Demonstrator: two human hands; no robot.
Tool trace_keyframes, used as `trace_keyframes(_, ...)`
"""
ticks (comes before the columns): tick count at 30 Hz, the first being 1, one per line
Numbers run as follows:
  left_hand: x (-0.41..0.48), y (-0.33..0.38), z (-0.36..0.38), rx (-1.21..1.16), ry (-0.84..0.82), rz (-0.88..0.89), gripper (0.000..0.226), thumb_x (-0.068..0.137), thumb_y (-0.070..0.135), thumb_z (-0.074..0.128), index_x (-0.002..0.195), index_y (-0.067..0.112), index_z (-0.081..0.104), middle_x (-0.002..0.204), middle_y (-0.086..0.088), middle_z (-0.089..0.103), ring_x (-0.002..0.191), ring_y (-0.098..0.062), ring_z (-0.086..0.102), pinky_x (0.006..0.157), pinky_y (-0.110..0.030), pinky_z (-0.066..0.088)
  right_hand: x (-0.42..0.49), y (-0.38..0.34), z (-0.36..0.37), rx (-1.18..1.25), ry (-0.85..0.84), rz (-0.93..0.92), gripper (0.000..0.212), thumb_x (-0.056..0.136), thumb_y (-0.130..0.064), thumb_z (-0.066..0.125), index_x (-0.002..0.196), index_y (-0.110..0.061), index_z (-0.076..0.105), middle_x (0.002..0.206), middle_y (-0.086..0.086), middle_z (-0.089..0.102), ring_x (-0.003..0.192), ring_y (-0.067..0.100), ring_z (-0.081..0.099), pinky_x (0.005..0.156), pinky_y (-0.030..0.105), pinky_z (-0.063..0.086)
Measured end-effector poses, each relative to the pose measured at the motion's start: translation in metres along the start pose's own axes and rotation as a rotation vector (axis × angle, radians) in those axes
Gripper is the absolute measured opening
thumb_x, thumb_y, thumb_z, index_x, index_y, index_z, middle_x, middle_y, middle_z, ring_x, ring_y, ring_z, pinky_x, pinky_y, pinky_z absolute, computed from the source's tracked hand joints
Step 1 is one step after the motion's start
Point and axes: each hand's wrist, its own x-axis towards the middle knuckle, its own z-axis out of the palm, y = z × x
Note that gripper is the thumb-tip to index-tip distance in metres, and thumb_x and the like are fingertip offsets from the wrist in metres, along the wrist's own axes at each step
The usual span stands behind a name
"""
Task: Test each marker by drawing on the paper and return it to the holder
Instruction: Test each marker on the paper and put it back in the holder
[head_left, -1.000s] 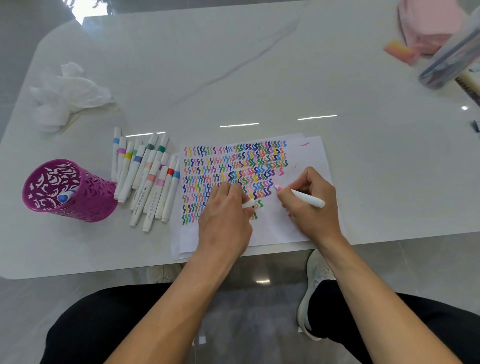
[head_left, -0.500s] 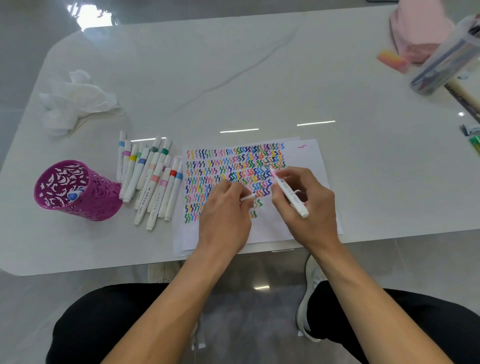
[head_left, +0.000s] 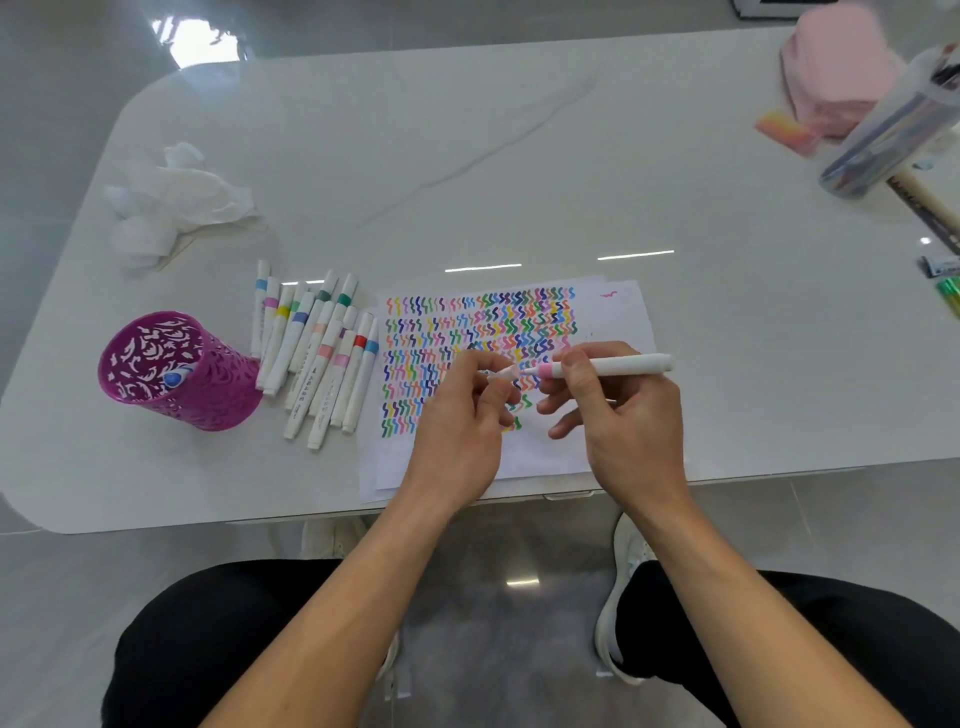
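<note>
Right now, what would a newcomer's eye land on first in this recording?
The paper at the near edge of the table, crowded with rows of many-coloured squiggles, stands out first. Just above it the right hand grips a pink marker, its tip pointing at the cap pinched in the left hand. To the left, a purple holder stands beside a row of capped markers lying on the table.
</note>
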Motion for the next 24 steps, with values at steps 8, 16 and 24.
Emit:
trace_keyframes(8,-0.003,0.000,-0.004,0.048,-0.064,0.019,0.012,0.106,0.025,0.051,0.115,0.024,0.059,0.092,0.008,0.066,0.073,0.001,0.061,0.066,-0.010,0.048,0.000,0.003,0.003,-0.023,-0.048,0.019,0.014,0.103,-0.021,0.064,0.098,-0.011,0.073,0.080,0.003,0.077,0.071,0.024,0.076,0.056,0.035,0.060)
trace_keyframes(16,0.002,0.000,-0.009,0.066,-0.032,0.053,0.018,0.102,0.023,0.058,0.116,0.023,0.070,0.080,0.012,0.067,0.067,-0.002,0.062,0.068,-0.021,0.054,0.004,0.004,0.004,0.086,-0.071,0.041,0.013,0.102,-0.016,0.065,0.096,-0.008,0.073,0.076,0.010,0.076,0.068,0.029,0.073,0.063,0.035,0.061)
trace_keyframes(24,-0.002,-0.004,-0.011,0.059,0.010,0.065,0.020,0.100,0.019,0.062,0.116,0.019,0.075,0.076,0.013,0.069,0.065,-0.002,0.063,0.064,-0.014,0.051,0.001,0.010,0.008,0.148,-0.075,0.068,0.018,0.101,-0.013,0.064,0.100,0.003,0.072,0.078,0.014,0.076,0.068,0.031,0.074,0.063,0.035,0.061)
